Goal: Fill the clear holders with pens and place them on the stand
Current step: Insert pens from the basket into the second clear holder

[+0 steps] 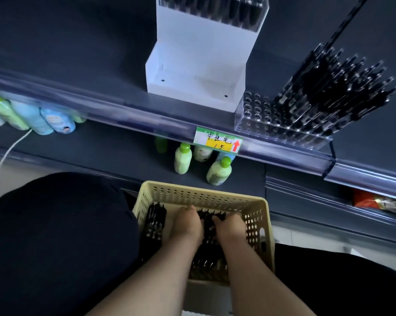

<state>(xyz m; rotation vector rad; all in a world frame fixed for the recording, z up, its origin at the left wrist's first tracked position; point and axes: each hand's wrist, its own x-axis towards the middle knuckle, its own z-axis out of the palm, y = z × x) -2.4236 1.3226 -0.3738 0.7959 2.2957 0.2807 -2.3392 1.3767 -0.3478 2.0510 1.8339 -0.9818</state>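
Both grips are down in the beige basket (204, 190) below the shelf's (101, 110) front edge. The right grip (230, 226) curls its fingers over loose black pens (155, 222); the left grip (186, 224) has its fingertips sunk in the pile, so we cannot tell whether it holds any. We judge the pens light, stiff and slippery, best pinched mid-barrel in a small aligned bundle for the part-filled clear holder (256, 115) at the shelf's front edge, just beside the white stand (192, 71).

Stretched forward on bare forearms, palms down: left hand (188, 222), right hand (230, 226) just beside it, fingers curled, tips hidden.
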